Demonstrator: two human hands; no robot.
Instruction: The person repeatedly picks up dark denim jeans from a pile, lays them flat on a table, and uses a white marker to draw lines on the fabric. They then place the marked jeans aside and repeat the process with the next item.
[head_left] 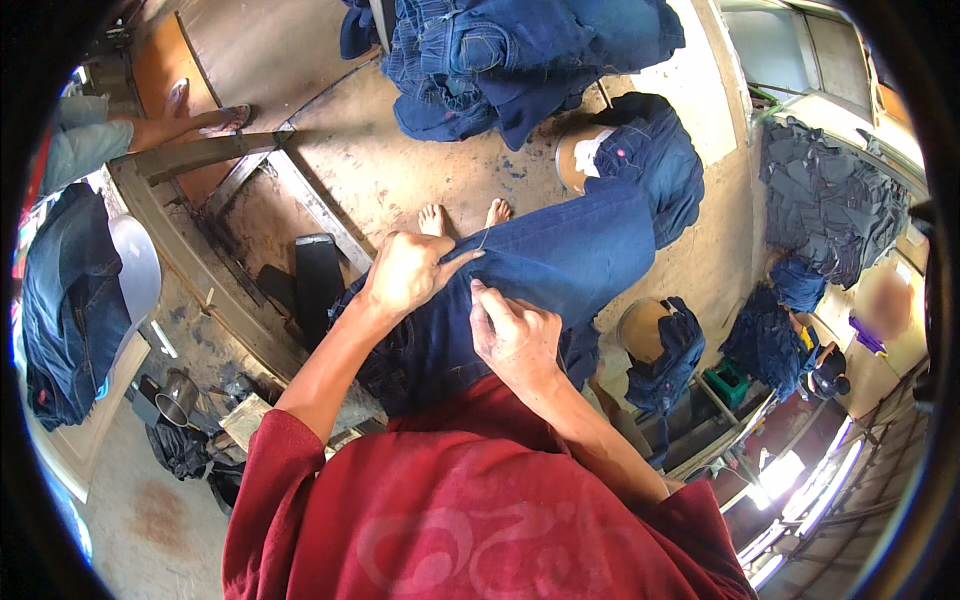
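Blue jeans leg (575, 250) points rightward, angled slightly away.

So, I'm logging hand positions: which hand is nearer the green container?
Right. The right hand is left of the green container; the left hand is farther left from it.

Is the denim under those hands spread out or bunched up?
Mostly spread: the blue denim extends in a long, fairly smooth stretch beyond the right hand.
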